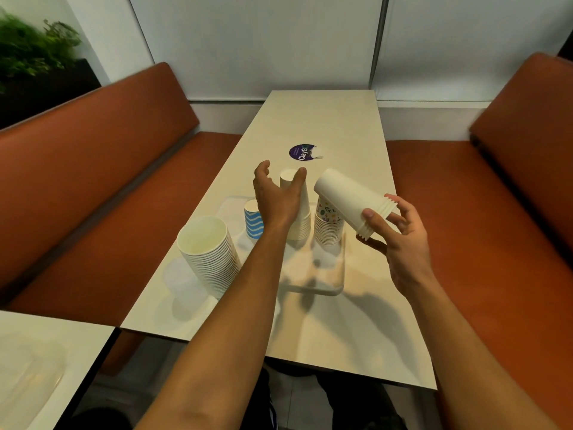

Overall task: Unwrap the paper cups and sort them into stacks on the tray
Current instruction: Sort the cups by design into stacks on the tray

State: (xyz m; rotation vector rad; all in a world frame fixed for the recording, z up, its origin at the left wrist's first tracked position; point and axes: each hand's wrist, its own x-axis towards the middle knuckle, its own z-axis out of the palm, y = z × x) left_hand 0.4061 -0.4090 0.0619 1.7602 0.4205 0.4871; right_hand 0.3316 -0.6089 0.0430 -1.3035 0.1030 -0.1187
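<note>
Short stack of plain white paper cups sits tilted in the right hand, bases up-left, rim end pinched btwn thumb & fingers, above the right edge of the pale rectangular plastic tray mid cream surface. On tray: tall upside-down white cup stack, w/ blue wave-print cup left of it & colourful patterned cup stack right. Left hand is spread by the tall stack's top; contact unclear. Wide upright white cup stack stands off tray nr surface's left edge. Round purple sticker lies further back.
</note>
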